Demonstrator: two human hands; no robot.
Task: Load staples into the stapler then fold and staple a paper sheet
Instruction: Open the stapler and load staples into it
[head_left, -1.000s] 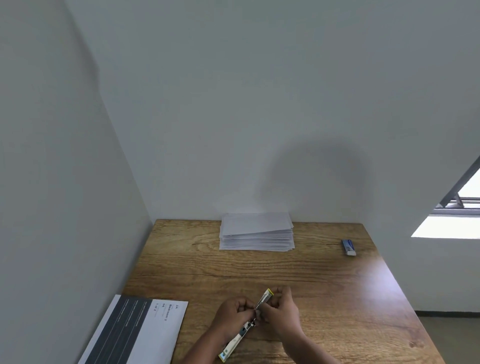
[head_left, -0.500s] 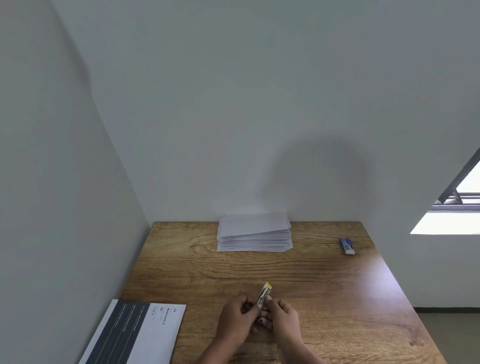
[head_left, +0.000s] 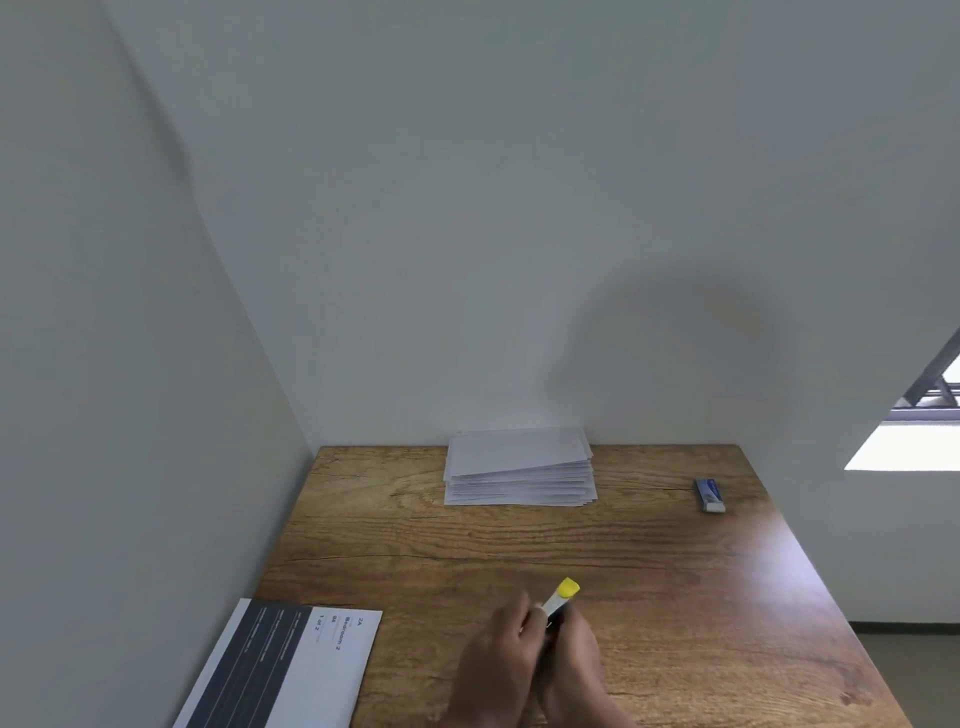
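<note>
Near the front edge of the wooden table (head_left: 649, 561), my left hand (head_left: 498, 665) and my right hand (head_left: 571, 660) are pressed together around a small stapler (head_left: 562, 596). Only its yellow tip and a short white stretch stick out above my fingers, pointing up and to the right. The rest of the stapler is hidden between my hands. A stack of white paper sheets (head_left: 519, 474) lies at the back of the table against the wall. A small blue and white staple box (head_left: 709, 494) rests at the back right.
A printed sheet with a dark grey band (head_left: 280, 670) lies at the front left corner. Walls close off the table's left and back sides. The right edge of the table drops to the floor, below a bright window (head_left: 914, 441).
My hands have closed more tightly together around the stapler, and its lower end that stuck out below my left hand a second ago is now hidden. The yellow tip now shows fully.
</note>
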